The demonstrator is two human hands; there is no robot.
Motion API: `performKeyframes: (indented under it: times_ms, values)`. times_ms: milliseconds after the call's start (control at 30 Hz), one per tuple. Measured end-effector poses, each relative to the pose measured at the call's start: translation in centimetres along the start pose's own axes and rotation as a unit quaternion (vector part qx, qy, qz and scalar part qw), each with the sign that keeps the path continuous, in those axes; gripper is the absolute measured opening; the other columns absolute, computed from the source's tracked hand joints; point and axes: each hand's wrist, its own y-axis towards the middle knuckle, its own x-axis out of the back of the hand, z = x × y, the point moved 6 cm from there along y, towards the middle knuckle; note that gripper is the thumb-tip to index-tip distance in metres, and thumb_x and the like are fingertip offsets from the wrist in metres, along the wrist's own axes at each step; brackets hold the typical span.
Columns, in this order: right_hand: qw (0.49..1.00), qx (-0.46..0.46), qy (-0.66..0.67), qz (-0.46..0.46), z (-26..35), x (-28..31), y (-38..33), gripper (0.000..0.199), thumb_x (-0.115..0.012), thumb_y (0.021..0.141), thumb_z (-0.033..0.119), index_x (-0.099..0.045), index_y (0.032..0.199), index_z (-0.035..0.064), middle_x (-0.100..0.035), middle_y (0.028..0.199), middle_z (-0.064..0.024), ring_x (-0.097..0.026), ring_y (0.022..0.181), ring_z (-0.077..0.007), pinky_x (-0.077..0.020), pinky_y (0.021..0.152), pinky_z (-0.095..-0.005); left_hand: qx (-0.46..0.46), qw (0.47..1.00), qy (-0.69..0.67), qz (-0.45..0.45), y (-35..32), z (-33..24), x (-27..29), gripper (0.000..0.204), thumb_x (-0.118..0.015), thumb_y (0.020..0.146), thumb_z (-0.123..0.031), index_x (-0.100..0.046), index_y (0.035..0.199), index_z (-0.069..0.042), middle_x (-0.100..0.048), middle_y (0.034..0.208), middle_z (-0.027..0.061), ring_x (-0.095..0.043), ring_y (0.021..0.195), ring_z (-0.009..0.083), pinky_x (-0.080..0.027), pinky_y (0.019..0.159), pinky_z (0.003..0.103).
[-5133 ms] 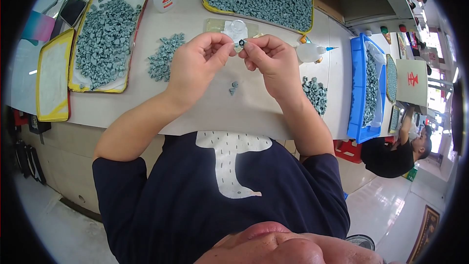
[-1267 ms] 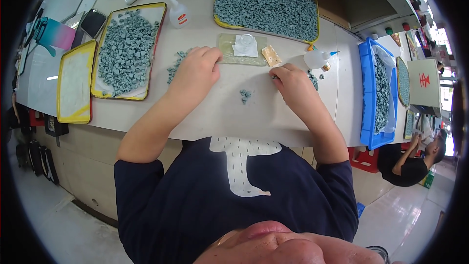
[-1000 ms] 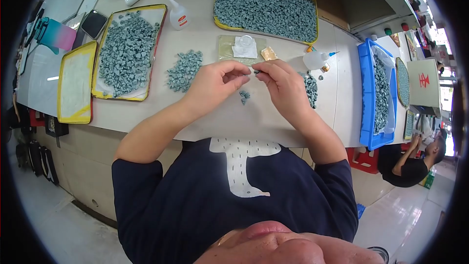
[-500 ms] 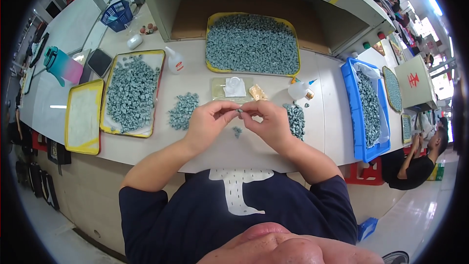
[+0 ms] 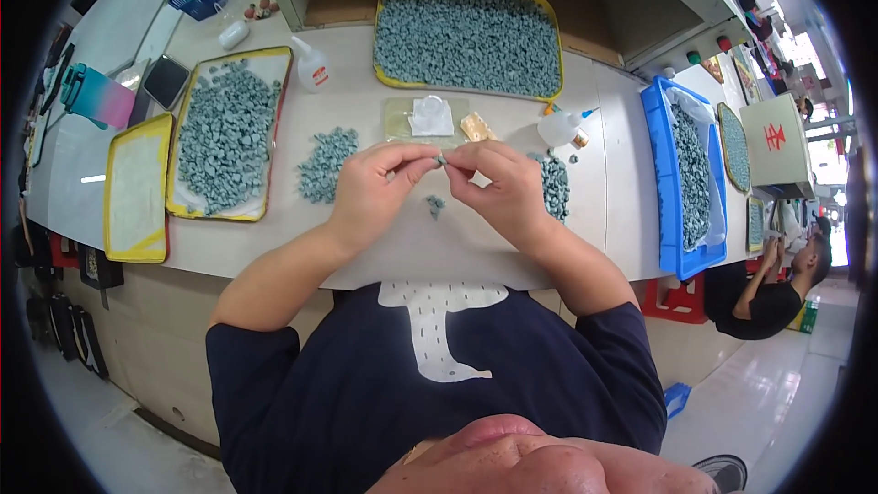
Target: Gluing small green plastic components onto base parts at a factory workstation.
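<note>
My left hand (image 5: 373,185) and right hand (image 5: 498,185) pinch one small grey piece (image 5: 440,161) between fingertips – raised off the table (image 5: 384,247) so I can see it – spare pieces (image 5: 434,206) lie just below

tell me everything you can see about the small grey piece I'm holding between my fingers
The small grey piece is a tiny grey-blue bit, matte, the same colour as the heaps in the trays. It is pinched between the fingertips of the left hand and the right hand, held just above the pale table. Most of it is hidden by the fingertips, so its shape and any parts cannot be made out. A few like pieces lie on the table right below it.
</note>
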Motion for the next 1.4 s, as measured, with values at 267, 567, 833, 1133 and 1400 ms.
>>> performKeyframes:
  times_ms: [267,567,833,1133,1400]
  values:
    - [0.967,0.152,-0.205,0.027,-1.6,-1.9,1.2,0.024,-0.074,0.07,-0.003,-0.067,0.092,0.0018,-0.066,0.087,-0.0076,-0.064,0.076,-0.0224,-0.0533,0.063,-0.0311,0.115,0.993,-0.015,-0.007,-0.1,5.3,1.3,0.016,-0.063,0.091,-0.015,-0.066,0.1,-0.001,-0.069,0.084,0.0047,-0.061,0.074,0.0106,-0.048,0.069,0.024]
    - [0.942,0.197,-0.262,0.071,-3.3,-5.3,2.6,0.025,-0.073,0.072,-0.001,-0.066,0.095,0.0024,-0.062,0.087,-0.0065,-0.063,0.077,-0.0235,-0.0526,0.066,-0.033,0.111,0.989,-0.09,-0.026,-0.4,7.7,3.0,0.016,-0.059,0.094,-0.015,-0.063,0.099,0.0,-0.067,0.081,0.0042,-0.058,0.073,0.0097,-0.047,0.067,0.025]
    - [0.934,0.189,-0.286,0.096,-4.1,-7.5,2.9,0.026,-0.07,0.071,-0.001,-0.065,0.097,0.0014,-0.062,0.088,-0.0071,-0.062,0.078,-0.0243,-0.052,0.068,-0.033,0.08,0.995,-0.058,-0.029,-0.4,8.0,4.7,0.018,-0.058,0.094,-0.017,-0.062,0.099,0.0,-0.065,0.081,0.0031,-0.058,0.074,0.0102,-0.047,0.067,0.024]
    - [0.927,0.197,-0.298,0.114,-4.0,-8.3,2.9,0.026,-0.07,0.071,-0.001,-0.065,0.096,0.0016,-0.062,0.089,-0.0073,-0.062,0.079,-0.0242,-0.0517,0.068,-0.033,0.085,0.993,-0.083,-0.024,-0.5,8.6,4.8,0.019,-0.057,0.095,-0.017,-0.06,0.101,0.0,-0.063,0.085,0.0027,-0.056,0.078,0.0092,-0.046,0.07,0.023]
    - [0.958,0.152,-0.234,0.067,-4.0,-7.7,3.1,0.027,-0.073,0.07,0.0,-0.065,0.096,0.0034,-0.062,0.087,-0.006,-0.063,0.079,-0.0229,-0.0523,0.068,-0.0324,0.102,0.991,-0.082,-0.008,-0.6,8.4,4.9,0.017,-0.056,0.096,-0.015,-0.059,0.102,0.0,-0.06,0.088,0.0004,-0.053,0.081,0.0063,-0.044,0.074,0.021]
